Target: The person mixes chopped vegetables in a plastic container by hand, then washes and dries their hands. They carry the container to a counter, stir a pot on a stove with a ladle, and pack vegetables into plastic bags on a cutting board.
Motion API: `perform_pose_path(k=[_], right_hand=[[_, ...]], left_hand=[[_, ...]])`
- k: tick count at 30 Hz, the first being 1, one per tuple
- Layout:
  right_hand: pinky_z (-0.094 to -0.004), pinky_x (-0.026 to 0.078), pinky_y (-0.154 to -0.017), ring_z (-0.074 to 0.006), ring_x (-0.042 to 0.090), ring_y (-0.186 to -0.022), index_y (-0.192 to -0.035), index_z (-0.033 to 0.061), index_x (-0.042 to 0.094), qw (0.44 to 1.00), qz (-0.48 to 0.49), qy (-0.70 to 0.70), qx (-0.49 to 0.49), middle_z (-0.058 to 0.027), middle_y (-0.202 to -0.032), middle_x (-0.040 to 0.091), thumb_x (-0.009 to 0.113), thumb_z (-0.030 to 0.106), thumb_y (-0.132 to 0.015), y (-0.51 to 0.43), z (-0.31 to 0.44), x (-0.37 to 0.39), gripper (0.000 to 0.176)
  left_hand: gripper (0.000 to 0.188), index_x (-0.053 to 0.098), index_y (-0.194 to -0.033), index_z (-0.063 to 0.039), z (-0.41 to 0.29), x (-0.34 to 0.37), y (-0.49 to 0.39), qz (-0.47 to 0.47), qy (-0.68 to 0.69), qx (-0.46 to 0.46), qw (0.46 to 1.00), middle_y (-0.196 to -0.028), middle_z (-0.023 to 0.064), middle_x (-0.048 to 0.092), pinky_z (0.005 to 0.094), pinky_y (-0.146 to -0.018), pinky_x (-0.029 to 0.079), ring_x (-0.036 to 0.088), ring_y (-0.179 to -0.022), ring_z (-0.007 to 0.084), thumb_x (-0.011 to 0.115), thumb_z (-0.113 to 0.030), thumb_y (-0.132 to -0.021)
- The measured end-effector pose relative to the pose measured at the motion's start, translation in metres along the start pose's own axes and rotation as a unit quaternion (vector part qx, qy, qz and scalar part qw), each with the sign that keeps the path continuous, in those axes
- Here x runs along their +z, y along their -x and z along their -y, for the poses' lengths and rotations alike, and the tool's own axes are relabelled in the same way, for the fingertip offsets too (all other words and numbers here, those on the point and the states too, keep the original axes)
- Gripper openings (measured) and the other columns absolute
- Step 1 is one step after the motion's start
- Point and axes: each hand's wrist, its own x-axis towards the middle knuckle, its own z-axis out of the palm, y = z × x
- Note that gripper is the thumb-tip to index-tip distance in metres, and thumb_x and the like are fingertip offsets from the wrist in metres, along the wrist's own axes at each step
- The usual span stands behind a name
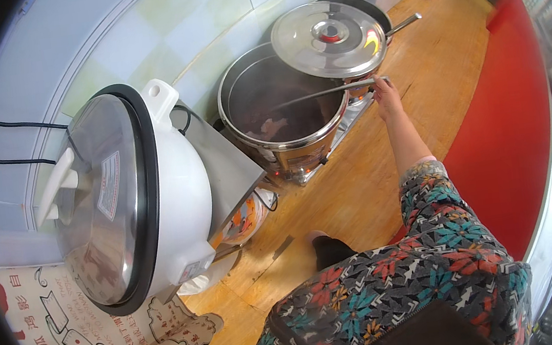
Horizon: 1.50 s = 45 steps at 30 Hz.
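My right hand [386, 94] grips the end of a long metal handle [333, 91], likely a ladle or stirring spoon. The handle reaches over the rim into a large stainless steel pot [289, 146], and its far end is under dark liquid [295, 118]. A pale lump [273, 127], perhaps meat, shows at the liquid's surface. Beyond my hand, a round steel lid [329, 39] with a knob lies tilted across this pot's edge and a second pot [369, 8] behind it. My left hand is out of view.
A big white electric cooker [180, 169] with a steel lid stands at left on a grey metal table [226, 163]. Printed cloth or paper [136, 339] hangs below it. A red counter front [500, 145] curves along the right. Another handle [405, 23] juts from the second pot.
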Motion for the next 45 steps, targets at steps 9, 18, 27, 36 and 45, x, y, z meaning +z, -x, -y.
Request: perform_pose_path(k=[9, 18, 27, 36, 45], right_hand=[[-0.0329, 0.044, -0.058, -0.0133, 0.033, -0.047, -0.063, 0.0096, 0.039, 0.981, 0.088, -0.122, -0.119, -0.0001, -0.053, 0.035, 0.056, 0.019, -0.093, 0.032, -0.016, 0.124, 0.035], [-0.0286, 0.037, -0.049, -0.0107, 0.035, -0.047, -0.059, 0.0054, 0.041, 0.946, 0.259, 0.103, -0.162, 0.0010, -0.053, 0.038, 0.052, 0.022, -0.098, 0.102, 0.045, 0.136, 0.044], [-0.0357, 0.033, -0.047, -0.0255, 0.033, -0.049, -0.062, -0.0005, 0.044, 0.836, 0.343, 0.323, -0.282, -0.0143, -0.055, 0.040, 0.058, 0.015, -0.092, 0.195, 0.046, 0.078, 0.036], [-0.0317, 0.044, -0.059, -0.0125, 0.042, -0.053, -0.059, 0.0048, 0.041, 0.959, 0.009, -0.053, -0.279, -0.0007, -0.054, 0.044, 0.048, 0.018, -0.096, 0.123, -0.025, 0.027, 0.041], [-0.0325, 0.043, -0.058, -0.0124, 0.034, -0.047, -0.060, 0.0089, 0.037, 0.974, 0.005, -0.168, -0.154, -0.0005, -0.051, 0.035, 0.047, 0.019, -0.097, 0.106, -0.014, 0.014, 0.039]], left_hand=[[0.061, 0.050, -0.130, 0.007, -0.025, 0.010, 0.002, -0.001, -0.002, -0.006, 1.000, -0.127, 0.0173, 0.056, 0.0403, -0.089, 0.052, 0.060, -0.104, 0.0285, 0.069, -0.030, -0.086], [0.061, 0.050, -0.130, 0.007, -0.027, 0.014, 0.002, 0.002, 0.034, -0.032, 0.999, -0.127, 0.0174, 0.056, 0.0402, -0.089, 0.052, 0.060, -0.104, 0.0286, 0.068, -0.031, -0.086], [0.061, 0.050, -0.130, 0.007, -0.031, 0.009, -0.007, 0.002, 0.086, -0.059, 0.995, -0.127, 0.0175, 0.056, 0.0401, -0.089, 0.052, 0.060, -0.104, 0.0288, 0.068, -0.031, -0.086], [0.060, 0.050, -0.130, 0.007, -0.040, 0.009, -0.019, -0.015, 0.142, -0.092, 0.985, -0.127, 0.0175, 0.056, 0.0400, -0.089, 0.052, 0.060, -0.105, 0.0289, 0.067, -0.031, -0.087], [0.060, 0.050, -0.131, 0.007, -0.038, 0.008, -0.028, -0.030, 0.200, -0.131, 0.971, -0.127, 0.0176, 0.056, 0.0400, -0.089, 0.051, 0.060, -0.105, 0.0290, 0.066, -0.031, -0.087]])
